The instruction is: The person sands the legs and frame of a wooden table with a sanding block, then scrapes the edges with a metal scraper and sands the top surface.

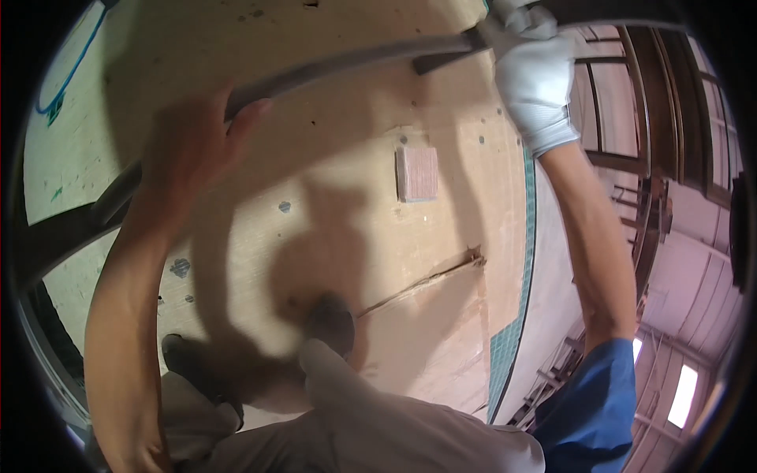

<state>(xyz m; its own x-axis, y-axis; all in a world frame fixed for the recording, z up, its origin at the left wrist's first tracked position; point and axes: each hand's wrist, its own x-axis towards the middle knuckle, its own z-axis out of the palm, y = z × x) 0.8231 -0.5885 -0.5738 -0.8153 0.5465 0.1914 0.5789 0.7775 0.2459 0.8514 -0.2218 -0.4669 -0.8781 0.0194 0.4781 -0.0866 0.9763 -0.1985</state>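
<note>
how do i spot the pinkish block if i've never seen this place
Find the tan floor covering, then the white-gloved right hand at the picture's top. Look below and left of it, above the torn edge, for the block. Unlike the flat dark spots nearby, it stands raised, with a pinkish, finely lined face.

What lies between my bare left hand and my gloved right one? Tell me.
In the head view, a stretch of dark bar lies between the bare left hand and the gloved right hand.

A bright window (pixel 684 396) sits in the pinkish wall (pixel 703 288) beyond the tan floor (pixel 363 165).
</note>
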